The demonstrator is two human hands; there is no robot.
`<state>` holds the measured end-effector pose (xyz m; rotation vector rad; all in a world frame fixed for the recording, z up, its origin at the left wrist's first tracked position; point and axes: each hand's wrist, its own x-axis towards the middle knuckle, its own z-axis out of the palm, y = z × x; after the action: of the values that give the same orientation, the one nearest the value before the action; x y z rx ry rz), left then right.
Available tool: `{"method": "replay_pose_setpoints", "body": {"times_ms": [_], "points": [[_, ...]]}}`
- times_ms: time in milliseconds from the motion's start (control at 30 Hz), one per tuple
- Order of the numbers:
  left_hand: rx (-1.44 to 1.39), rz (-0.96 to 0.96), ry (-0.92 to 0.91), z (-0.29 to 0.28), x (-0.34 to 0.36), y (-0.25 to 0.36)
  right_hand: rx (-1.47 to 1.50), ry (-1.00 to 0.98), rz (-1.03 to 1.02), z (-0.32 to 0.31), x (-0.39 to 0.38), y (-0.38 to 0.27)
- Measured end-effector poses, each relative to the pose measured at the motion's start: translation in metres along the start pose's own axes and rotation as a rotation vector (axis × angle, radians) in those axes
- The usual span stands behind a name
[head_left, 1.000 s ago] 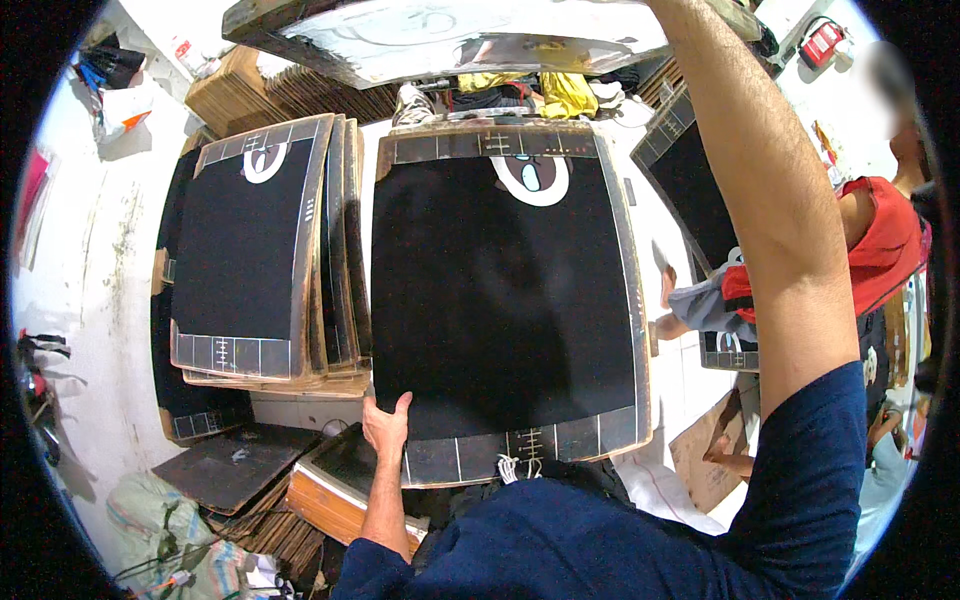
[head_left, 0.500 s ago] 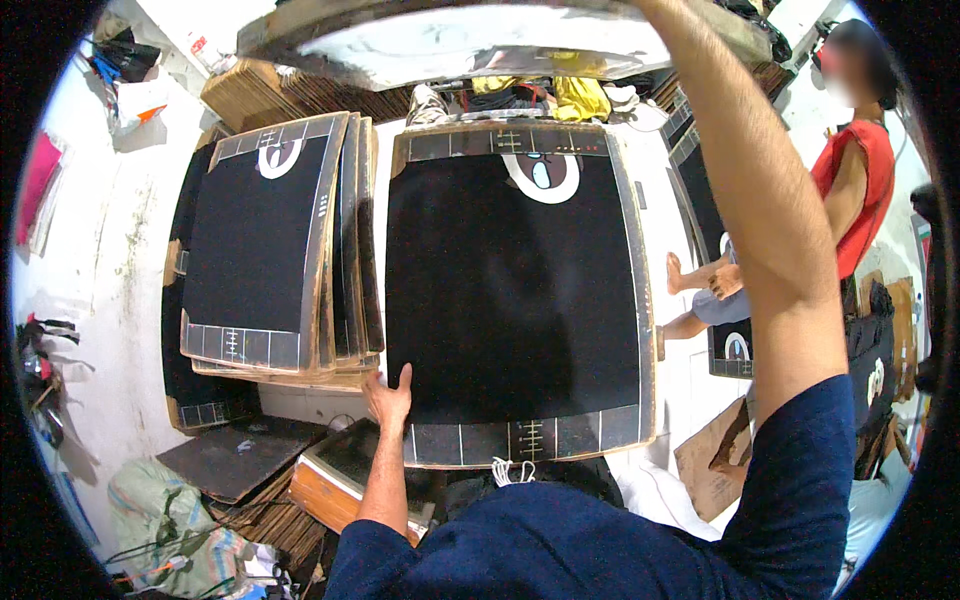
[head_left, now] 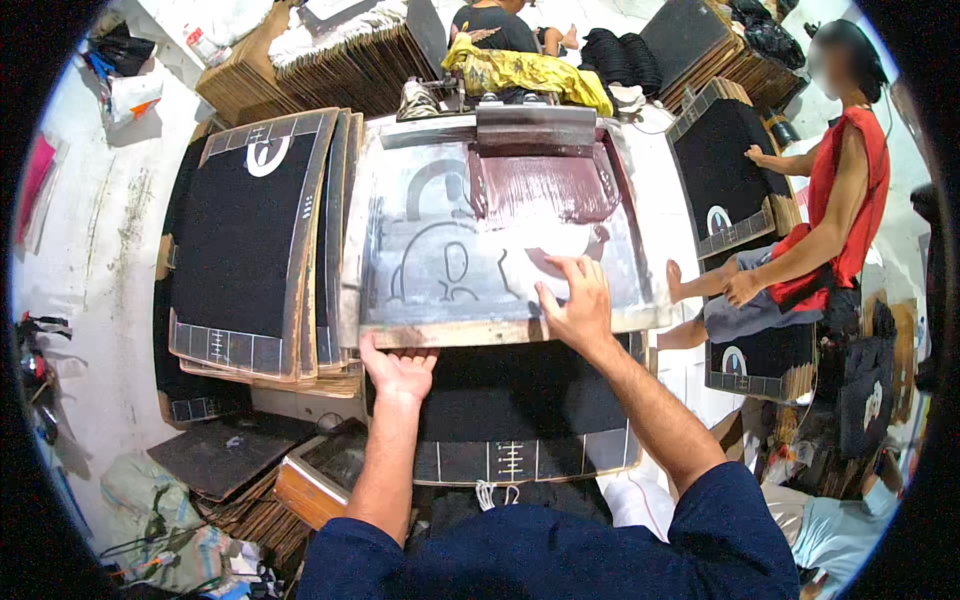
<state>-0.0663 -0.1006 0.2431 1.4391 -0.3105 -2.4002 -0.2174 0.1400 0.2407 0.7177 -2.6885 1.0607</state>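
A screen printing frame is tilted over a board covered with black cloth. Outline shapes show in its pale mesh, and a spread of dark maroon ink lies toward the far side. A wide squeegee rests at the far end of that ink. My left hand, palm up, holds the frame's near bar from below at its left part; its fingertips are hidden under the bar. Over the same bar, farther right, is my right hand, thumb and fingers apart above the mesh.
To the left stands a stack of cloth-covered boards. A person in a red top is on the right beside more boards. Another person is at the far side, behind a yellow cloth. A wooden box lies near left.
The frame has come down from its raised position over the board. My right arm has lowered with it to the near bar. My left hand has moved from the board's edge to beneath the frame.
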Motion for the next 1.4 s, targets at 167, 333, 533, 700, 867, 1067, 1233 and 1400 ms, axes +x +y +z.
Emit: {"method": "replay_pose_setpoints", "body": {"times_ms": [167, 333, 533, 700, 867, 1067, 1233, 1400], "points": [[0.622, 0.421, 0.37, -0.054, 0.036, -0.061, -0.252, -0.002, -0.014, 0.051, 0.116, 0.087], [2.001, 1.594, -0.401, -0.082, 0.066, -0.059, -0.503, 0.047, -0.267, 0.088, 0.246, 0.128], [1.989, 1.681, -0.493, -0.102, 0.106, -0.04, -0.533, -0.279, -0.188, 0.089, 0.273, 0.128], [2.055, 1.635, -0.398, -0.111, 0.107, -0.047, -0.49, -0.134, -0.296, 0.088, 0.279, 0.133], [2.033, 1.65, -0.451, -0.107, 0.108, -0.043, -0.536, 0.027, -0.343, 0.107, 0.257, 0.137], [2.048, 1.614, -0.42, -0.107, 0.107, -0.045, -0.557, -0.188, -0.188, 0.078, 0.16, 0.107], [2.035, 1.619, -0.442, -0.107, 0.108, -0.043, -0.494, -0.249, -0.268, 0.077, 0.22, 0.118], [2.026, 1.636, -0.437, -0.106, 0.108, -0.044, -0.561, -0.028, -0.249, 0.109, 0.258, 0.136]]}}
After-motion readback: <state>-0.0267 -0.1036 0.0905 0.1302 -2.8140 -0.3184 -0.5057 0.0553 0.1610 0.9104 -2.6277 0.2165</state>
